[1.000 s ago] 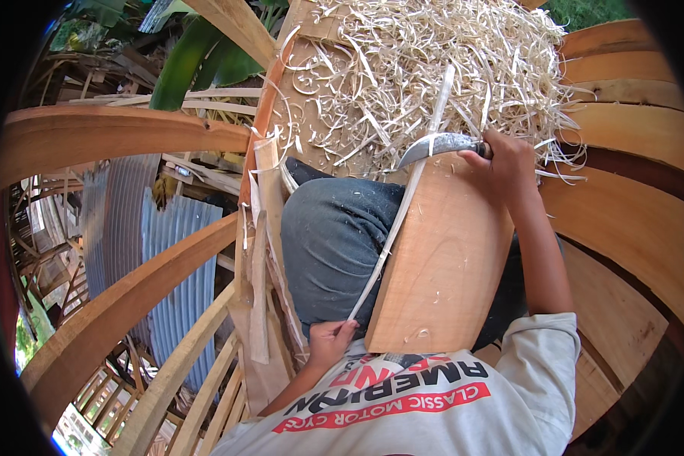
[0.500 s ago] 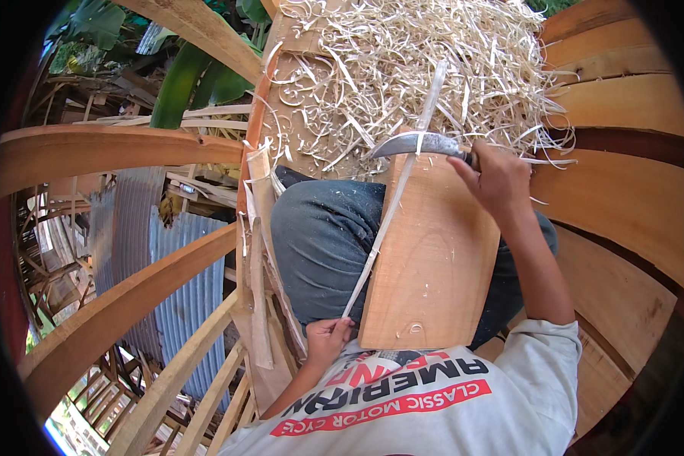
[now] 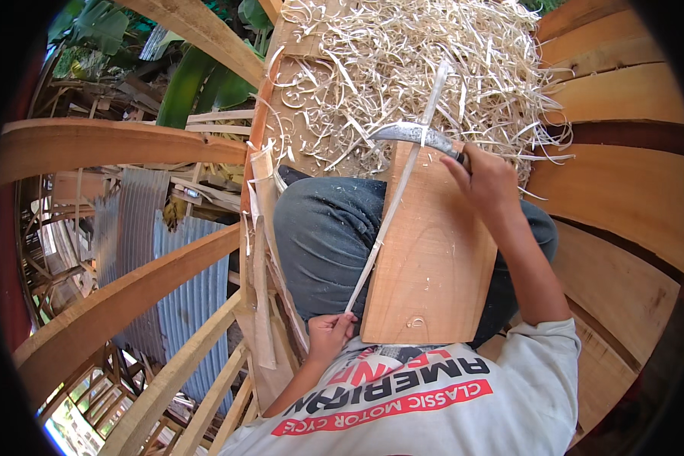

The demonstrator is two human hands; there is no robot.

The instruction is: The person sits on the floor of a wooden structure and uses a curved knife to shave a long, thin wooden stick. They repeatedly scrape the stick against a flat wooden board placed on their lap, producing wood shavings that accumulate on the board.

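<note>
My right hand (image 3: 488,178) is closed round the dark handle of a curved knife (image 3: 418,134). Its steel blade lies across a long pale strip, perhaps bamboo (image 3: 391,216), near the strip's far part. My left hand (image 3: 332,334) grips the near end of that strip beside my left hip. The strip slants up and to the right, over the left edge of a flat wooden board (image 3: 431,258) that rests on my lap. A small curl of shaving lies near the board's close end.
A heap of thin pale shavings (image 3: 425,68) covers the floor ahead. Curved wooden planks (image 3: 615,182) rise on the right. To the left stand wooden ribs (image 3: 121,148), with corrugated metal sheets (image 3: 194,304) and scrap wood beyond. Loose wood pieces lie beside my left leg.
The knife has tilted, its handle end dropping and its tip rising slightly. My right hand has shifted a little closer to me. My left hand keeps its hold on the strip.
</note>
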